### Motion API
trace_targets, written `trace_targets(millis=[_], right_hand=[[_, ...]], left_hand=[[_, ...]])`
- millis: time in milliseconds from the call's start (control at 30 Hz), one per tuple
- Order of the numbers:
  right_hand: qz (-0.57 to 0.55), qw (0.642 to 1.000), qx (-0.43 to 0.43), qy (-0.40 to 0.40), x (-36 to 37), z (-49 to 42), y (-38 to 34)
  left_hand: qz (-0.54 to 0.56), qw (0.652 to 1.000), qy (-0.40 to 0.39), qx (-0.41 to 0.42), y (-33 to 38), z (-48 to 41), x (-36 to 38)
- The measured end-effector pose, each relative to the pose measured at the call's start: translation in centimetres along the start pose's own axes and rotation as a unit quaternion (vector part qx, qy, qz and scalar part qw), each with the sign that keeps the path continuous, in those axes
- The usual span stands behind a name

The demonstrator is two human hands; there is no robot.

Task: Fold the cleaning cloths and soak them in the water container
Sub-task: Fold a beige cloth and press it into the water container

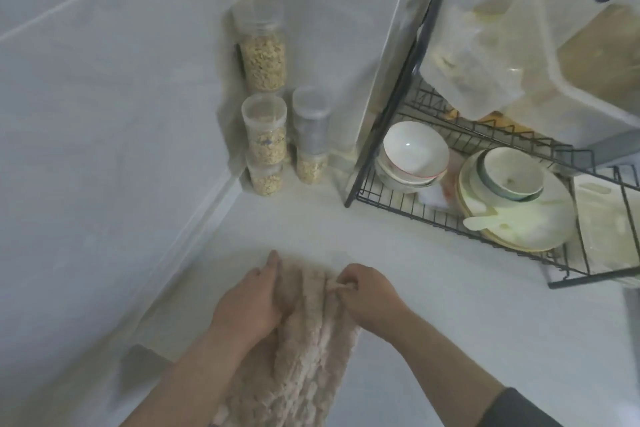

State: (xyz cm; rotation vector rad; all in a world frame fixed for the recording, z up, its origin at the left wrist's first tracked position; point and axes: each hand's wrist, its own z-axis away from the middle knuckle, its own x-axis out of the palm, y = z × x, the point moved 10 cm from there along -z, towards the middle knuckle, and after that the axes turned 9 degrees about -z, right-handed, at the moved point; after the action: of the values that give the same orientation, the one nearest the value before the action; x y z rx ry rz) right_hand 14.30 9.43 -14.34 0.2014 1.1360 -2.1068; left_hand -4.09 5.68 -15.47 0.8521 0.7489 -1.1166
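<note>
Left hand (254,302) flat on cloth (304,340), right hand (363,291) pinching its edge. Pinch slips = fold springs open; cloth's near end overhangs tabletop (450,305), could slide.

A cloth (304,350) lies on a counter (433,305), running from the near edge away from the person. The left hand (252,298) rests flat on the cloth's left side; the right hand (367,295) pinches its far right part. Beyond the left hand, in the corner where two walls meet, stand stacked jars (265,146). Beyond and to the right of the right hand sits a wire dish rack (415,208) holding stacked bowls (412,156) on its left, and plates (526,218) with a bowl on top further right. Plastic containers (485,55) rest behind them.
</note>
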Motion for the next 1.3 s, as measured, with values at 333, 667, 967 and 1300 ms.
trace_targets(millis=[333, 667, 967, 1300], right_hand=[[-0.069, 0.994, 0.024, 0.079, -8.9, 4.8, 8.3], [-0.072, 0.989, 0.027, 0.128, -17.4, 10.6, 15.0], [-0.038, 0.995, 0.012, 0.091, -21.0, 14.9, 17.1], [0.027, 0.987, -0.050, 0.150, -23.7, 11.0, 18.6]], left_hand=[[0.318, 0.948, -0.011, 0.016, 8.4, 0.3, 0.9], [0.421, 0.894, -0.143, 0.055, 15.2, 3.2, 2.7], [0.555, 0.807, -0.165, 0.121, 19.2, 5.1, 0.5], [0.430, 0.862, -0.106, 0.245, 23.4, -0.2, -1.4]])
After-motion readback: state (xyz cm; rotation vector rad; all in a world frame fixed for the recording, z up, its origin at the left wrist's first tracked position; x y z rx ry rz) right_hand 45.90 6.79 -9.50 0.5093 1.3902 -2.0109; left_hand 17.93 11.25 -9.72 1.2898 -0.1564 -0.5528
